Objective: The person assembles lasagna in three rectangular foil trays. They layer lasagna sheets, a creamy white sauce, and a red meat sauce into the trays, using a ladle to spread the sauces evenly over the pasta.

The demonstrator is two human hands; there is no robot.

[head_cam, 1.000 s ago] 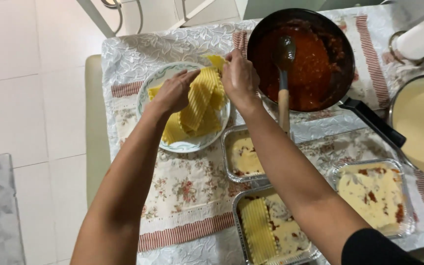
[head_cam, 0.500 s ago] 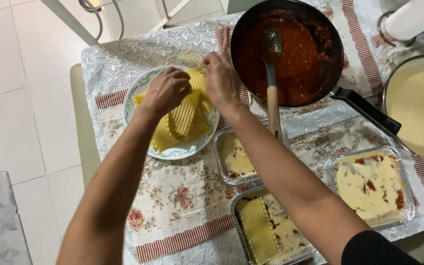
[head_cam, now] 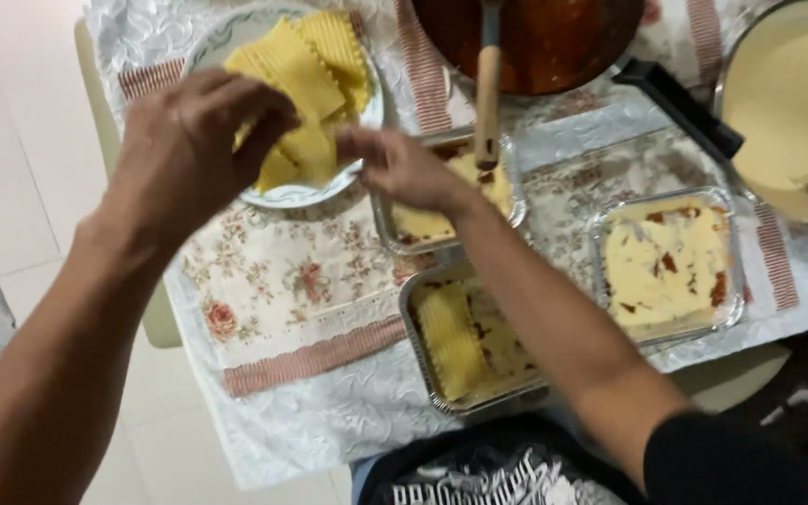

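the left hand [head_cam: 194, 154] pinches a cooked lasagna sheet [head_cam: 296, 89] over the plate [head_cam: 371, 103] at the far left. the right hand [head_cam: 404, 168], fingers loosely curled, touches the sheet's near edge beside a foil tray [head_cam: 516, 201]. a saucepan [head_cam: 535, 37] sits farther right.

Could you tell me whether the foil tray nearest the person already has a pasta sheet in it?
Yes: one yellow pasta sheet lies in the foil tray.
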